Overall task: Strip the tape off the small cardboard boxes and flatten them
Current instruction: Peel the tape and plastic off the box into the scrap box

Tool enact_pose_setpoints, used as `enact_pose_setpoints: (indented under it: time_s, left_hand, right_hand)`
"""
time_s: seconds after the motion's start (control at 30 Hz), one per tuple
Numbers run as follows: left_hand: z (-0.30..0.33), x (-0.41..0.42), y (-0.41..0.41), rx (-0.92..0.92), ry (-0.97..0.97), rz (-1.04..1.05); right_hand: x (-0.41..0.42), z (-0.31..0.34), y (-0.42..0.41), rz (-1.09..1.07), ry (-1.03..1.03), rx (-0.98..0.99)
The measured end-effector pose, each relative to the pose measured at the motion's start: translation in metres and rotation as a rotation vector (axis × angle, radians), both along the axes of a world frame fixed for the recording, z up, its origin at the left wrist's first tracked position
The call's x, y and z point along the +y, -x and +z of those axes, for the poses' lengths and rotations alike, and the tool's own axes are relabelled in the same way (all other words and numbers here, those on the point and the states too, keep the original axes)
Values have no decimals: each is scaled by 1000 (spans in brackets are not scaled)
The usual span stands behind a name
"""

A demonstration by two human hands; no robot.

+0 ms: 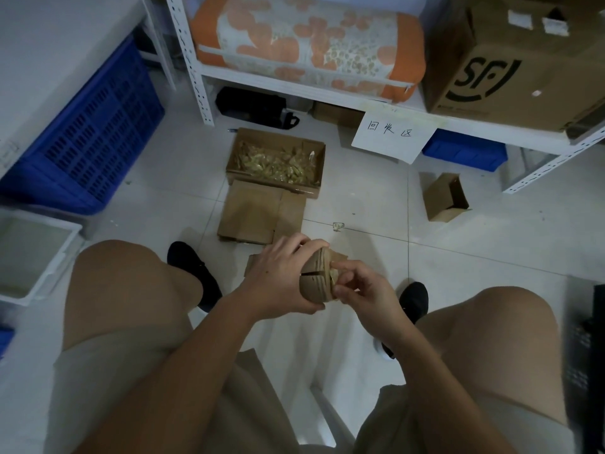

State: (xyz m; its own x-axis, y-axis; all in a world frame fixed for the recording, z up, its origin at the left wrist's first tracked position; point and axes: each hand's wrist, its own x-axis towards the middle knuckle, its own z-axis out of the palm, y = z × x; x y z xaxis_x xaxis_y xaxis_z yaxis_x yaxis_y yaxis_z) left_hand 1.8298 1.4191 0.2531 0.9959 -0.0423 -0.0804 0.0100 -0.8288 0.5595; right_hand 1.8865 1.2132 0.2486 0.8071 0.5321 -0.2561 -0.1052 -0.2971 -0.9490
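Both hands grip one small cardboard box (pixel 316 276): left hand (pixel 281 280) wraps it, right hand (pixel 363 290) pinches tape (pixel 333 280) at its edge.

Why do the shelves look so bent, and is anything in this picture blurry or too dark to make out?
Head view: the wide lens bows the white shelf rack outward near the edges. Light is dim and bluish, with no glare. The left hand and right hand gripping the small box look slightly soft; the black bag under the shelf is lost in shadow.
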Motion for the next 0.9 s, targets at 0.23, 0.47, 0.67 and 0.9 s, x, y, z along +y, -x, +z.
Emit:
enact_pose_setpoints:
  time_s: [0.23,0.47,0.67,0.9]
  left_hand:
    - [-1,-3,6,5,1,-43]
    - [-1,-8,4,-20,-50,-50]
    - [-9,-12,1,1,-39,0]
    - [-15,-15,0,0,-63,11]
  right_hand:
    - [-1,-2,3,-9,78,7]
    - [6,-11,10,-257,113,142]
    - [9,-7,7,-366,141,7]
    - [8,-18,3,-228,279,-199]
